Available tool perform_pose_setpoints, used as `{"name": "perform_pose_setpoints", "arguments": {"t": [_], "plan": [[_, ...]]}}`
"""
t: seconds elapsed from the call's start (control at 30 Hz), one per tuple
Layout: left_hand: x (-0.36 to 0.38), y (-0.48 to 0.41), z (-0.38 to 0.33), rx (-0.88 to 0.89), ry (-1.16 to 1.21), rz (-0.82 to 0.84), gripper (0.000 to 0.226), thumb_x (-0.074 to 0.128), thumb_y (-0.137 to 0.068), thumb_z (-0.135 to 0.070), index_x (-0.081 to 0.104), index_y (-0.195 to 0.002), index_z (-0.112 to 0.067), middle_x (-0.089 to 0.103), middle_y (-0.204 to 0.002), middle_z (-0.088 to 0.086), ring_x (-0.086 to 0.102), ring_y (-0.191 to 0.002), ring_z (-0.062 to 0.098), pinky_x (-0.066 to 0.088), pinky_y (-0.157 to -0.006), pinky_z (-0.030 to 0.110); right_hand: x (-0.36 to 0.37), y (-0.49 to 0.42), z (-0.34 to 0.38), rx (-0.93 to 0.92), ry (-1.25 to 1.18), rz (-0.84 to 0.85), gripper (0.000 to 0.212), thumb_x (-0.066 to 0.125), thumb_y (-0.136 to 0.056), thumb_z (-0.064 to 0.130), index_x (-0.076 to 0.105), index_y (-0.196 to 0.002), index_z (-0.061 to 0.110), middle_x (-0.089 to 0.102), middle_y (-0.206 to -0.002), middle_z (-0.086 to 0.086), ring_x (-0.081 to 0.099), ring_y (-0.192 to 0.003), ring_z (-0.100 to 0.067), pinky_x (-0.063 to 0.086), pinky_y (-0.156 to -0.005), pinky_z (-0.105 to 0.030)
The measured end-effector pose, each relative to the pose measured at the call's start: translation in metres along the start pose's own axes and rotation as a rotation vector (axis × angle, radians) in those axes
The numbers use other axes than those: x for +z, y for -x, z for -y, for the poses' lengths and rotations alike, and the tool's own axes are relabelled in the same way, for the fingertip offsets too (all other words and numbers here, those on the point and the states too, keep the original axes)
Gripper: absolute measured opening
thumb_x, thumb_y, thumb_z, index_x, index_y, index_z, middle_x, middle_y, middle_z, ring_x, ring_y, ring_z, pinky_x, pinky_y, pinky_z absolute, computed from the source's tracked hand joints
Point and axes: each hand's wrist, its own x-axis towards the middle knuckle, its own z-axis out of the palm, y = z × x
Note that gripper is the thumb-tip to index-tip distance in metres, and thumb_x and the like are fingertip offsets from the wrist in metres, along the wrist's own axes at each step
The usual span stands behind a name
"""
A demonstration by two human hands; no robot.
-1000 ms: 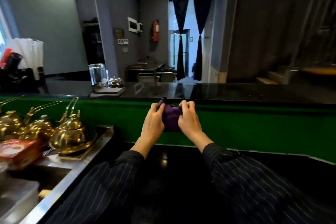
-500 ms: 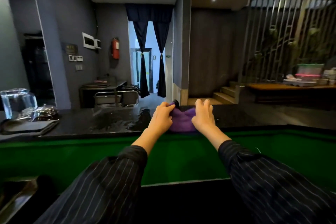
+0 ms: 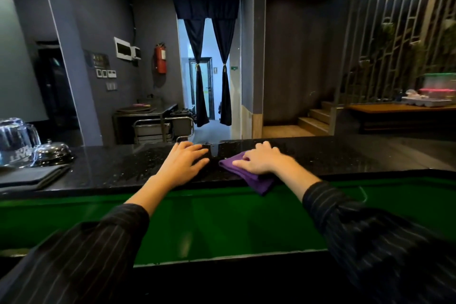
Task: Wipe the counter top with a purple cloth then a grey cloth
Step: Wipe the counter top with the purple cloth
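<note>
Purple first: pressing the cloth (image 3: 257, 182) flat onto the black tabletop (image 3: 333, 155) with the right hand (image 3: 261, 159), near the front edge, and letting one corner hang over the green front (image 3: 222, 217) below. Spreading the fingers (image 3: 265, 147) straight and loose over the fabric rather than gripping it, likely for broad, even contact while wiping. Resting the left hand (image 3: 183, 163) palm down on bare tabletop just beside the cloth, not touching it, its fingers (image 3: 195, 149) extended and released, holding nothing, probably bracing the reach. Stretching both arms forward in striped sleeves (image 3: 370, 242), wrists low, elbows nearly straight. Seeing a folded grey thing (image 3: 32, 176) far left beside a bell (image 3: 53, 152): possibly the grey cloth, but impossible to tell. Judging the purple pass as only beginning.
</note>
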Motion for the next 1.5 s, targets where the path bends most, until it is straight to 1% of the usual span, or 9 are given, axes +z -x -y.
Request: {"name": "perform_pose_setpoints", "arguments": {"t": [0.13,0.23,0.4,0.53,0.73,0.9,1.07,1.37,1.5], "plan": [[0.000,0.003,-0.006,0.051,0.031,0.033,0.073,0.016,-0.084,-0.064,0.059,-0.127,-0.024,0.059,-0.133,0.001,0.047,-0.126,0.024,0.035,-0.106,0.044,0.016,-0.023,0.023,0.135,-0.172,-0.021,0.079,0.022,-0.097,0.061,0.022,-0.153,0.006,0.015,-0.162,-0.015,0.014,-0.149,-0.031,0.010,-0.118,-0.058],[-0.007,0.009,-0.013,0.069,0.073,0.019,0.053,0.032,-0.092,-0.050,0.064,-0.123,-0.020,0.064,-0.125,0.000,0.052,-0.118,0.021,0.040,-0.101,0.036,0.014,-0.045,0.035,0.246,-0.160,-0.036,0.079,0.021,-0.097,0.059,0.017,-0.154,0.005,0.012,-0.162,-0.018,0.011,-0.150,-0.034,0.005,-0.119,-0.055],[-0.015,0.018,-0.020,0.049,0.134,-0.096,0.045,0.037,-0.083,-0.027,0.071,-0.110,-0.012,0.071,-0.111,0.007,0.058,-0.103,0.026,0.044,-0.089,0.032,0.020,-0.049,0.055,0.081,-0.157,-0.024,0.074,0.021,-0.093,0.070,0.006,-0.155,0.034,0.005,-0.163,-0.017,0.007,-0.148,-0.043,0.006,-0.119,-0.057],[-0.013,0.020,0.009,0.023,0.143,-0.047,0.056,0.032,-0.085,-0.042,0.064,-0.122,-0.016,0.067,-0.121,0.005,0.054,-0.114,0.022,0.041,-0.099,0.035,0.017,-0.037,0.028,-0.057,-0.131,0.060,0.068,0.022,-0.093,0.070,0.010,-0.153,0.042,0.002,-0.165,-0.004,0.004,-0.150,-0.036,0.004,-0.120,-0.056],[-0.014,0.041,0.051,0.073,0.016,0.041,0.088,0.013,-0.079,-0.079,0.029,-0.148,-0.026,0.039,-0.150,0.000,0.035,-0.135,0.018,0.025,-0.114,0.045,0.015,-0.051,-0.023,0.091,-0.152,0.102,0.075,0.024,-0.091,0.073,0.006,-0.154,0.038,-0.003,-0.165,-0.003,0.000,-0.150,-0.036,0.001,-0.118,-0.056],[-0.017,0.044,0.046,0.089,0.029,0.093,0.101,0.020,-0.071,-0.087,0.017,-0.151,-0.024,0.029,-0.155,0.000,0.030,-0.139,0.016,0.022,-0.116,0.040,0.020,-0.086,-0.013,0.179,-0.165,0.008,0.067,0.029,-0.099,0.052,0.014,-0.156,0.020,0.012,-0.163,-0.009,0.013,-0.149,-0.036,0.009,-0.120,-0.055],[-0.022,0.047,0.041,0.071,0.046,0.171,0.120,0.019,-0.059,-0.096,0.017,-0.151,-0.019,0.026,-0.156,0.003,0.032,-0.140,0.019,0.023,-0.117,0.038,0.021,-0.106,-0.021,0.214,-0.319,-0.163,0.037,0.044,-0.095,0.020,0.055,-0.128,0.007,0.057,-0.132,-0.017,0.053,-0.121,-0.035,0.041,-0.097,-0.040],[-0.021,0.044,0.040,0.052,0.000,0.185,0.126,0.019,-0.054,-0.098,0.038,-0.144,-0.013,0.042,-0.148,0.004,0.042,-0.135,0.015,0.031,-0.112,0.028,0.009,-0.141,-0.038,0.282,-0.531,-0.112,0.040,0.033,-0.104,0.021,0.053,-0.130,-0.002,0.059,-0.127,-0.020,0.057,-0.110,-0.032,0.041,-0.095,-0.037],[-0.023,0.044,0.039,0.042,-0.012,0.200,0.126,0.018,-0.053,-0.098,0.039,-0.143,-0.014,0.040,-0.149,0.004,0.039,-0.137,0.014,0.029,-0.113,0.028,0.008,-0.156,-0.028,0.263,-0.525,0.007,0.042,0.032,-0.105,0.025,0.050,-0.135,0.002,0.059,-0.131,-0.016,0.054,-0.121,-0.031,0.033,-0.110,-0.044]]}}
